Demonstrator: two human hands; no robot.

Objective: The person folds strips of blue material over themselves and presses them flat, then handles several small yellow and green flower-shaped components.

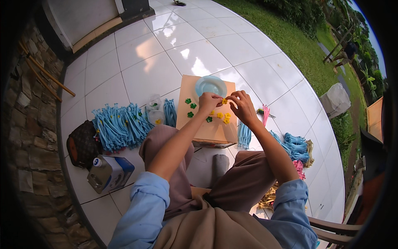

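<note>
A small yellow flower [224,101] is between my two hands, above a cardboard box [186,89]. My left hand [210,101] pinches it from the left, thumb and forefinger closed. From the right, the curled fingertips of my right hand [242,106] grip its other side. Just beyond my left hand, a light blue bowl [215,81] sits on the box. Green flowers [190,114] lie on the box's left side, and several loose yellow flowers [219,115] are below my hands. What the bowl contains is hard to make out.
Bundles of blue stems [122,126] lie on the tiles at left, beside a dark patterned bag [84,143] and a metal can [110,173]. More blue bundles [295,145] and pink stems [265,115] are at right. A distant person [347,54] is beyond the grass.
</note>
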